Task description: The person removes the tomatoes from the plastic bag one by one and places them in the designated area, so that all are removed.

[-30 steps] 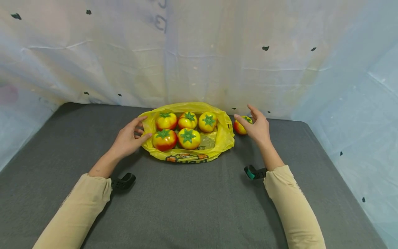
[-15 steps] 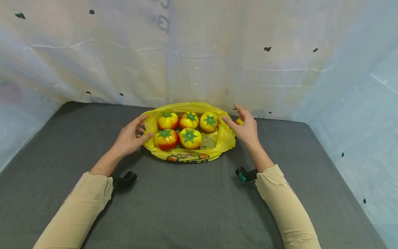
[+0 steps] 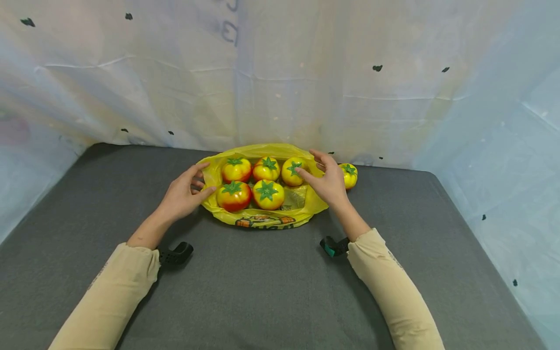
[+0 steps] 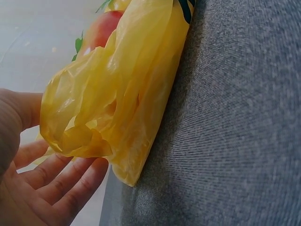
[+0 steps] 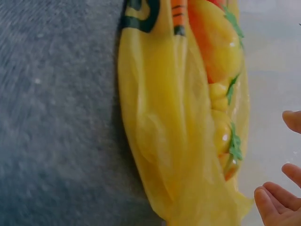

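A yellow plastic bag [image 3: 262, 219] lies with its mouth up in the head view, several red-and-yellow tomatoes [image 3: 269, 195] with green star-shaped tops inside it. My left hand [image 3: 179, 194] is at the bag's left rim. Its thumb reaches over the rim and its fingers lie outside, fairly straight, the fingertips [image 4: 96, 169] at the plastic; the thumb tip is hidden in the left wrist view. Over the bag's right side hovers my right hand [image 3: 328, 182], fingers spread and holding nothing, its thumb overlapping the back-right tomato. One more tomato [image 3: 350, 176] sits outside, right of the bag.
Dark grey cloth [image 3: 262, 282] covers the table. Pale plastic sheeting [image 3: 280, 87] hangs close behind the bag and along both sides. Each wrist wears a black band with a camera mount [image 3: 334, 246].
My right hand has moved left from over the outside tomato to above the bag's right side. That tomato shows again beyond the hand. The left hand has kept its place.
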The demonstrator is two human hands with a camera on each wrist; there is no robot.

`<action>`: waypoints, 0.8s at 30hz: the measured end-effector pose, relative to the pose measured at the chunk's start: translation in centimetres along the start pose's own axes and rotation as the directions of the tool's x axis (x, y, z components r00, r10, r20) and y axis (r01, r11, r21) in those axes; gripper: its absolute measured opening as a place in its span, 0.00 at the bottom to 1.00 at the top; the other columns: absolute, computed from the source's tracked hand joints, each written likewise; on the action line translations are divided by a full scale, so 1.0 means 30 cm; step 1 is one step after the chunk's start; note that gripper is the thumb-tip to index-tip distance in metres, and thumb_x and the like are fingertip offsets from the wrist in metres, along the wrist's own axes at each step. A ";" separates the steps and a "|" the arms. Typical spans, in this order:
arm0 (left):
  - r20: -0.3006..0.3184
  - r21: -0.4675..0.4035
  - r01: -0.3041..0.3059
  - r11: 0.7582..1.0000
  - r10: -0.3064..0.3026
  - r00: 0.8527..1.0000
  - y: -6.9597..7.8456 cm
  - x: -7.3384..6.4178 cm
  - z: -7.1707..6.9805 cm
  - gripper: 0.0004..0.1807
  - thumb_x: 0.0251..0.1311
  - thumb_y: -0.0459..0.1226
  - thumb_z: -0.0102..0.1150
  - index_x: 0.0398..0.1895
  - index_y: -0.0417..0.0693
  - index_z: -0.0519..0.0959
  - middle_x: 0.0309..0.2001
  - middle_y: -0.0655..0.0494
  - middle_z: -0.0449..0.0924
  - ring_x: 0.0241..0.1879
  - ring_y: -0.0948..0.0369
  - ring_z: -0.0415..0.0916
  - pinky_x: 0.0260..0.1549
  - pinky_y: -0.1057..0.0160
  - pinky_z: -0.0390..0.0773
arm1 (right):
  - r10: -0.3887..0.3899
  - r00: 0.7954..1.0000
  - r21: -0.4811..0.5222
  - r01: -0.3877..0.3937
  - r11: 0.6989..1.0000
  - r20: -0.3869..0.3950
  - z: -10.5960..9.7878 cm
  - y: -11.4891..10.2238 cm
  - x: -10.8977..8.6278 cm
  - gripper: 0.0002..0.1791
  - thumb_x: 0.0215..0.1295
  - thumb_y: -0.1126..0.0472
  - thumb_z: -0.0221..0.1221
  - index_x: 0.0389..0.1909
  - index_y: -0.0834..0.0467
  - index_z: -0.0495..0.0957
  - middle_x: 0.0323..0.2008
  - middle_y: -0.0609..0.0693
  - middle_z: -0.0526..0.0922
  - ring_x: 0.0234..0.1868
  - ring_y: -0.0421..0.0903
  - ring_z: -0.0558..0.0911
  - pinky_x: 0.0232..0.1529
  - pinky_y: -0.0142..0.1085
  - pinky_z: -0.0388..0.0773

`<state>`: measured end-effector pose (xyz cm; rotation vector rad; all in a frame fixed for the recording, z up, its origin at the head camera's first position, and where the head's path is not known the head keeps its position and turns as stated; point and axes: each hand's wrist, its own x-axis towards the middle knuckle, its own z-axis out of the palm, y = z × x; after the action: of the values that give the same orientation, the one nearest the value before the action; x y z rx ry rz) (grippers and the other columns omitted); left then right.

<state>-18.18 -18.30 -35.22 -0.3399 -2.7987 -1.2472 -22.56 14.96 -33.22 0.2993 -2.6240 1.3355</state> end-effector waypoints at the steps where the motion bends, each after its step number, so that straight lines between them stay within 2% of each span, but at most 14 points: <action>1: 0.000 -0.002 -0.001 1.000 0.001 1.000 0.000 -0.001 0.000 0.35 0.67 0.39 0.56 0.73 0.40 0.55 0.53 0.37 0.65 0.49 0.44 0.73 0.47 0.45 0.77 | 0.004 1.000 -0.013 -0.004 1.000 0.010 0.006 0.002 0.002 0.35 0.61 0.50 0.65 0.67 0.56 0.66 0.66 0.55 0.67 0.67 0.53 0.67 0.66 0.45 0.67; 5: 0.001 -0.001 -0.004 1.000 0.004 1.000 -0.003 0.000 0.002 0.35 0.67 0.39 0.56 0.73 0.39 0.55 0.53 0.37 0.65 0.48 0.44 0.73 0.46 0.45 0.77 | 0.014 0.999 -0.071 -0.010 0.997 0.049 0.026 0.007 0.004 0.36 0.61 0.49 0.65 0.68 0.53 0.66 0.66 0.54 0.67 0.66 0.53 0.67 0.65 0.47 0.68; 12: 0.002 0.003 0.006 1.000 -0.006 1.000 -0.003 0.000 0.003 0.35 0.67 0.40 0.56 0.73 0.40 0.55 0.54 0.37 0.65 0.49 0.44 0.73 0.46 0.45 0.77 | -0.002 0.996 -0.141 0.016 0.990 0.094 0.049 0.018 0.011 0.38 0.61 0.49 0.64 0.70 0.54 0.63 0.67 0.56 0.66 0.66 0.55 0.68 0.64 0.49 0.67; 18: -0.014 0.001 0.007 1.000 -0.007 1.000 -0.005 0.004 0.013 0.35 0.65 0.38 0.57 0.73 0.40 0.56 0.53 0.40 0.66 0.48 0.46 0.73 0.45 0.46 0.78 | 0.012 0.993 -0.174 0.008 0.985 0.118 0.052 0.025 0.021 0.41 0.59 0.50 0.66 0.71 0.56 0.61 0.68 0.57 0.65 0.69 0.56 0.63 0.67 0.52 0.62; 24: 0.004 -0.011 0.020 1.000 -0.020 1.000 -0.008 0.004 0.010 0.35 0.67 0.39 0.56 0.73 0.41 0.55 0.55 0.38 0.65 0.50 0.44 0.72 0.47 0.45 0.76 | 0.044 0.990 -0.186 -0.018 0.982 0.133 0.056 0.036 0.034 0.42 0.58 0.50 0.66 0.71 0.57 0.61 0.68 0.58 0.64 0.69 0.56 0.63 0.68 0.51 0.61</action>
<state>-18.34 -18.20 -35.58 -0.3156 -2.8064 -1.2680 -23.95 14.10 -34.77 0.3340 -2.8517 1.1059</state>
